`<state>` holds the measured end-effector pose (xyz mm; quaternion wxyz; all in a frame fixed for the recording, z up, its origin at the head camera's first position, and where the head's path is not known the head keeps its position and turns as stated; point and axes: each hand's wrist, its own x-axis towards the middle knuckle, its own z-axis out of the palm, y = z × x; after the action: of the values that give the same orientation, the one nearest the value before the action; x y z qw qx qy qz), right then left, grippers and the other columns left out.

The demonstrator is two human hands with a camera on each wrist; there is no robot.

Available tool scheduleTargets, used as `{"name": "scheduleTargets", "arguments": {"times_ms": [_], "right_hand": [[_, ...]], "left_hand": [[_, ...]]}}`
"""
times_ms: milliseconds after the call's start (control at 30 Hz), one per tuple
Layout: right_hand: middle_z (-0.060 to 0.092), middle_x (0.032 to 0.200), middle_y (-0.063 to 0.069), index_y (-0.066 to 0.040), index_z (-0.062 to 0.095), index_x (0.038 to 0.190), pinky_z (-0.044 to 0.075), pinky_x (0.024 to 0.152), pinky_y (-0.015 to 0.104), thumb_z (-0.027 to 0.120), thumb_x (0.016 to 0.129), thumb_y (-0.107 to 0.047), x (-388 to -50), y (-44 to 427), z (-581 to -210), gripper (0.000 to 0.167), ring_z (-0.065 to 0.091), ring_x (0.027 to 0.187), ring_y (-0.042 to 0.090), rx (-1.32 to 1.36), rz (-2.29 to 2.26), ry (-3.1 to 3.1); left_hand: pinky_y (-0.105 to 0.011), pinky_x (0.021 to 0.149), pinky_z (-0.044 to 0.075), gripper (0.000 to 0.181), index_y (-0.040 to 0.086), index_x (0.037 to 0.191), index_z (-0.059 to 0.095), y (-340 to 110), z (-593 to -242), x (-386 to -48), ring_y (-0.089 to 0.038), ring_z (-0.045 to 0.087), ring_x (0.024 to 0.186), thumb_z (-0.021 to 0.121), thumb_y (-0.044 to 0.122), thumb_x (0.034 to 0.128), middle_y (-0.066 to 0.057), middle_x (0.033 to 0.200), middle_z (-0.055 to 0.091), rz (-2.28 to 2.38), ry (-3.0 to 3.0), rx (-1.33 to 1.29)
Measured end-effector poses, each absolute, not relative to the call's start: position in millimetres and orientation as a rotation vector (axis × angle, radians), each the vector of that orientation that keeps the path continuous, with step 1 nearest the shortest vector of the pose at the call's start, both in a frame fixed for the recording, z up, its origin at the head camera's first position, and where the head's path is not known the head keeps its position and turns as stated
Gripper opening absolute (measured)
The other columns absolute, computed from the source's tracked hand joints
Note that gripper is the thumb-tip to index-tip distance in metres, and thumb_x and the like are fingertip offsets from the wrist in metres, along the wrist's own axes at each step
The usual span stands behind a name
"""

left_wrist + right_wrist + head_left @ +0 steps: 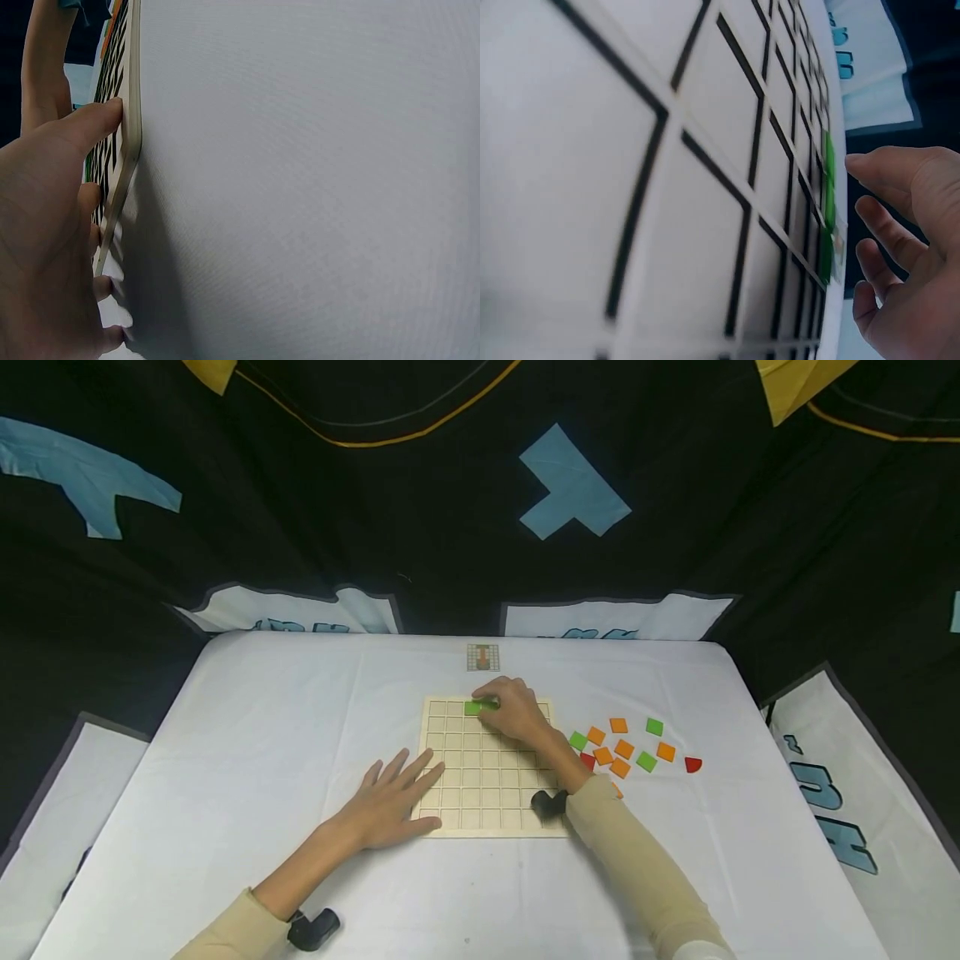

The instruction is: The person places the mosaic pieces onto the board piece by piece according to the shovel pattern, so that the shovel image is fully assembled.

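Observation:
A pale wooden grid board (470,777) lies on the white table, with green squares (472,708) in its top row. Over that row is my right hand (514,710), its fingers bent close to the green pieces. In the right wrist view the thumb and fingers of the right hand (911,240) stand apart beside the green pieces (828,180), with nothing seen between them. Fingers spread, my left hand (390,802) rests on the board's left edge; the left wrist view shows its thumb (105,120) on the board's rim (131,112).
Right of the board lie several loose orange squares (624,748), green squares (647,761) and red pieces (693,764). A small pattern card (482,657) lies behind the board. Black curtains with blue shapes hang around the white table (247,735).

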<state>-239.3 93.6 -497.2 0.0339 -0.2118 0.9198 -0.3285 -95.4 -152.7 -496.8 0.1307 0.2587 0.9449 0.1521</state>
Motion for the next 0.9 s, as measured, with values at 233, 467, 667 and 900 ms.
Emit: {"name": "scheduleTargets", "arguments": {"times_ms": [233, 467, 667, 900], "right_hand": [[0.066, 0.127, 0.008, -0.007, 0.074, 0.118, 0.039, 0.104, 0.051, 0.070, 0.091, -0.010, -234.3, 126.8, -487.5, 0.027, 0.052, 0.122, 0.031, -0.608, -1.165, 2.800], [0.063, 0.131, 0.012, -0.005, 0.072, 0.120, 0.039, 0.104, 0.051, 0.069, 0.092, -0.007, -225.4, 169.0, -472.2, 0.028, 0.049, 0.124, 0.032, -0.473, -1.271, 2.829], [0.059, 0.136, 0.014, -0.004, 0.070, 0.123, 0.035, 0.108, 0.054, 0.066, 0.093, -0.005, -216.3, 207.0, -464.8, 0.030, 0.045, 0.131, 0.034, -0.350, -1.293, 2.869], [0.057, 0.137, 0.018, -0.003, 0.069, 0.125, 0.035, 0.107, 0.059, 0.066, 0.095, -0.006, -204.9, 248.6, -468.2, 0.031, 0.043, 0.131, 0.039, -0.202, -1.223, 2.938]], "left_hand": [[-0.069, 0.111, 0.012, 0.077, 0.016, 0.158, 0.033, -151.4, -496.5, -94.7, -0.044, 0.012, 0.148, 0.054, 0.058, 0.0965, -0.011, 0.164, 0.020, 0.438, 2.748, 0.750], [-0.070, 0.111, 0.011, 0.076, 0.015, 0.157, 0.034, -151.0, -494.5, -94.4, -0.044, 0.012, 0.148, 0.054, 0.057, 0.0966, -0.012, 0.164, 0.021, 0.446, 2.745, 0.749], [-0.070, 0.111, 0.012, 0.076, 0.015, 0.157, 0.034, -151.5, -495.5, -94.4, -0.045, 0.013, 0.148, 0.054, 0.057, 0.0967, -0.012, 0.164, 0.021, 0.442, 2.750, 0.753], [-0.070, 0.111, 0.011, 0.077, 0.015, 0.157, 0.033, -152.0, -496.0, -94.8, -0.044, 0.012, 0.148, 0.054, 0.057, 0.0968, -0.012, 0.164, 0.020, 0.434, 2.749, 0.750]]}}
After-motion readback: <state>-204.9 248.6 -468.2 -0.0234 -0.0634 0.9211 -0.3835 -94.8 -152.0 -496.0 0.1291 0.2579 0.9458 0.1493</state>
